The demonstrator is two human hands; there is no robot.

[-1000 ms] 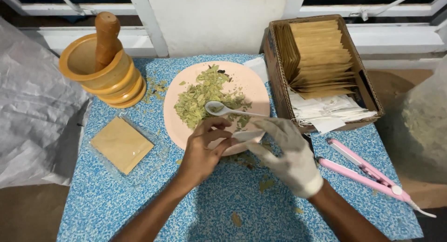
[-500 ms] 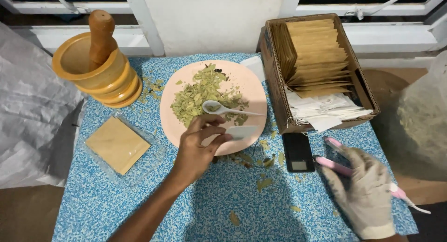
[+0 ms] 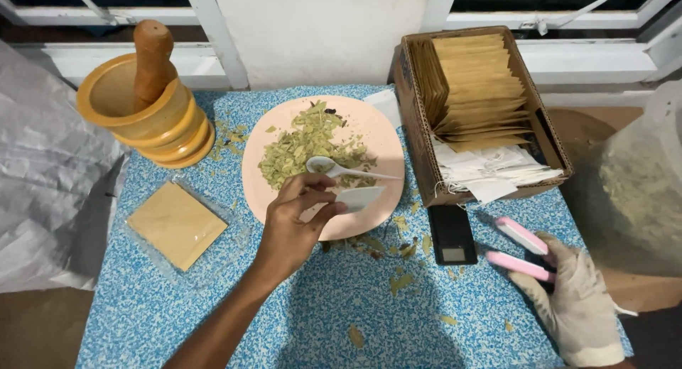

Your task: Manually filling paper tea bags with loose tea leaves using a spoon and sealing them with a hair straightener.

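Note:
My bare left hand (image 3: 295, 220) pinches a small white tea bag (image 3: 359, 197) over the near rim of a pink plate (image 3: 383, 138). The plate holds a heap of crushed dried green leaves (image 3: 302, 149) and a white plastic spoon (image 3: 341, 169). My right hand (image 3: 575, 298), in a white glove, grips the handle end of a pink flat-iron sealer (image 3: 522, 248) at the table's right edge; its two arms are spread apart, pointing left.
A wooden mortar with pestle (image 3: 145, 106) stands at the back left. A clear tray with a tan sachet (image 3: 177, 225) lies left. A cardboard box of tan sachets and white bags (image 3: 479, 106) sits right. A small black scale (image 3: 452, 234) lies below it. Leaf crumbs litter the blue table.
My right hand left the tea bag, swung right and took hold of the pink sealer, lifting it. My left hand kept the tea bag over the plate rim.

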